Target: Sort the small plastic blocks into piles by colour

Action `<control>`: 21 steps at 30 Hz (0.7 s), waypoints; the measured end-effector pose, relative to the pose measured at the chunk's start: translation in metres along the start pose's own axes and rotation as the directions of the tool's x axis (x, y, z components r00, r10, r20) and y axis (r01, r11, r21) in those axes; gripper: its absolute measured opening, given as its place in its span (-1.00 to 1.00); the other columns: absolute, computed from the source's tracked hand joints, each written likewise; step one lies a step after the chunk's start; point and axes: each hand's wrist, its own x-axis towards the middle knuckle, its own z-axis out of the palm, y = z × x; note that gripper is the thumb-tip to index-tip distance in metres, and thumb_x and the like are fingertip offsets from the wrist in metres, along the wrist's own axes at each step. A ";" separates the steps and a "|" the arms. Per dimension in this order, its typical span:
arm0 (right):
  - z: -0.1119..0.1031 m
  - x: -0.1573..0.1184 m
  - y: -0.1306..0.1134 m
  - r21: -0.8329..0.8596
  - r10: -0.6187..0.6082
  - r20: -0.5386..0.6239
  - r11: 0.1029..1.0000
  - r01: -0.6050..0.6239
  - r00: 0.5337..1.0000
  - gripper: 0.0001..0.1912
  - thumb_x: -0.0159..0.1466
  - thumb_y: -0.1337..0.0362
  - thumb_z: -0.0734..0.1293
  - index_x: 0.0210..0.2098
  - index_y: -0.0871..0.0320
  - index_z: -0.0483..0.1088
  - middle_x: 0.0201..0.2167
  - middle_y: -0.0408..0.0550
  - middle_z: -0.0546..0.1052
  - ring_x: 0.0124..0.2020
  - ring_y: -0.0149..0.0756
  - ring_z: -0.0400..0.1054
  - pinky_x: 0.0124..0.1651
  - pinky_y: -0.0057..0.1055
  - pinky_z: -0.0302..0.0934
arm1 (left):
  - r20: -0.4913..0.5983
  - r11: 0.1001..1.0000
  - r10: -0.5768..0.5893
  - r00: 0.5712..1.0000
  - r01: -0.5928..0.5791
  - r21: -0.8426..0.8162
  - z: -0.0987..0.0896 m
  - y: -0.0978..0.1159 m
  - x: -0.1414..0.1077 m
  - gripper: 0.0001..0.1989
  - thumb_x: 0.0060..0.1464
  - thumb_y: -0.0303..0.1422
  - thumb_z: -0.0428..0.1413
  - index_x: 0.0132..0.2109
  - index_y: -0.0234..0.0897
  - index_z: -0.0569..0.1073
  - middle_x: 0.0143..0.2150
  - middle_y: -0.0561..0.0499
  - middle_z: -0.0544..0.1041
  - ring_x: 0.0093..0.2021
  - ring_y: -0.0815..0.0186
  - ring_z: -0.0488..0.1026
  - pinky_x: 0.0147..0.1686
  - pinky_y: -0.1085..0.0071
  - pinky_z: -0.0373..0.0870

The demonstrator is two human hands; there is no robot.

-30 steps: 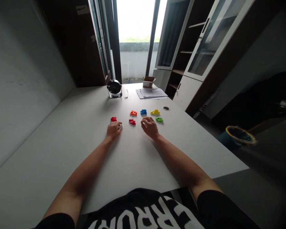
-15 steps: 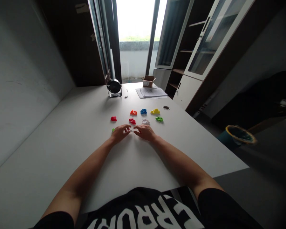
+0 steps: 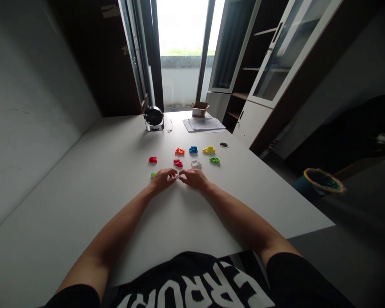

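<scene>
My left hand (image 3: pixel 163 180) and my right hand (image 3: pixel 195 179) rest on the white table (image 3: pixel 122 214), fingertips meeting over a small white plastic piece (image 3: pixel 177 176). The left fingers pinch that piece, and the right fingertips touch its other side. A lime green piece (image 3: pixel 152 175) lies just left of my left hand, partly hidden. Beyond my hands lie a red piece (image 3: pixel 152 159), a second red piece (image 3: pixel 178 163), a white piece (image 3: pixel 196 164), and a green piece (image 3: pixel 214 160). Further back are an orange piece (image 3: pixel 179 151), a blue piece (image 3: pixel 193 149), and a yellow piece (image 3: pixel 208 149).
At the far end of the table stand a round desk fan (image 3: pixel 154 119), a small cardboard box (image 3: pixel 199 110), and a stack of papers (image 3: pixel 203 124). A cable grommet (image 3: pixel 223 145) is set in the table. A glass-doored cabinet (image 3: pixel 276 55) stands at the right, beyond a round bin (image 3: pixel 324 181).
My hands have moved toward each other and now meet over the small white piece. The lime green piece and the other white piece, covered a second ago, now show.
</scene>
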 end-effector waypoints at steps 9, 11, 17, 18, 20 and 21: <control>0.005 -0.001 0.006 0.023 0.026 0.014 0.999 -0.026 1.000 -0.80 0.33 0.12 0.38 -0.13 0.08 0.51 -0.53 -0.18 0.50 -0.49 -0.37 0.34 -0.35 -0.46 -0.01 | 0.017 0.991 -0.077 0.997 0.075 0.109 -0.004 -0.002 0.001 -0.92 0.14 -0.34 0.21 -0.19 -0.12 0.57 -0.19 -0.01 0.60 -0.12 0.17 0.48 -0.08 0.25 0.40; 0.005 -0.001 0.007 0.027 0.028 0.015 0.999 -0.028 0.999 -0.80 0.33 0.12 0.38 -0.13 0.08 0.51 -0.53 -0.18 0.50 -0.48 -0.37 0.33 -0.36 -0.47 -0.01 | 0.020 0.992 -0.078 0.997 0.076 0.106 -0.004 -0.002 0.001 -0.92 0.13 -0.34 0.21 -0.19 -0.12 0.57 -0.19 -0.01 0.60 -0.12 0.17 0.48 -0.09 0.25 0.40; 0.004 -0.001 0.007 0.029 0.026 0.002 0.999 -0.026 1.000 -0.76 0.35 0.07 0.38 -0.12 0.08 0.52 -0.51 -0.16 0.51 -0.47 -0.37 0.33 -0.33 -0.46 0.00 | 0.007 0.994 -0.047 0.999 0.047 0.096 -0.004 -0.003 0.001 -0.92 0.12 -0.36 0.22 -0.20 -0.13 0.55 -0.22 0.02 0.58 -0.15 0.20 0.47 -0.08 0.26 0.39; 0.004 -0.001 0.007 0.027 0.022 -0.001 0.999 -0.022 1.000 -0.76 0.36 0.07 0.37 -0.12 0.08 0.52 -0.51 -0.16 0.51 -0.47 -0.37 0.33 -0.33 -0.46 0.00 | 0.007 0.995 -0.044 0.999 0.043 0.095 -0.004 -0.003 0.001 -0.92 0.12 -0.36 0.22 -0.20 -0.13 0.54 -0.21 0.02 0.58 -0.14 0.20 0.46 -0.07 0.26 0.39; 0.003 -0.001 0.007 0.028 0.008 -0.005 1.000 -0.008 1.000 -0.76 0.36 0.08 0.36 -0.12 0.08 0.52 -0.49 -0.16 0.52 -0.46 -0.37 0.33 -0.32 -0.46 0.00 | 0.004 0.995 -0.041 0.999 0.040 0.094 -0.004 -0.002 0.001 -0.93 0.14 -0.36 0.20 -0.19 -0.13 0.53 -0.19 0.03 0.59 -0.12 0.19 0.46 -0.06 0.26 0.39; 0.003 -0.001 0.007 0.029 0.001 -0.010 1.000 -0.001 1.000 -0.76 0.37 0.08 0.36 -0.11 0.09 0.52 -0.49 -0.15 0.52 -0.46 -0.37 0.33 -0.31 -0.46 0.01 | 0.001 0.995 -0.042 0.999 0.042 0.094 -0.004 -0.002 0.001 -0.93 0.15 -0.36 0.19 -0.19 -0.13 0.53 -0.19 0.03 0.59 -0.12 0.19 0.46 -0.05 0.25 0.39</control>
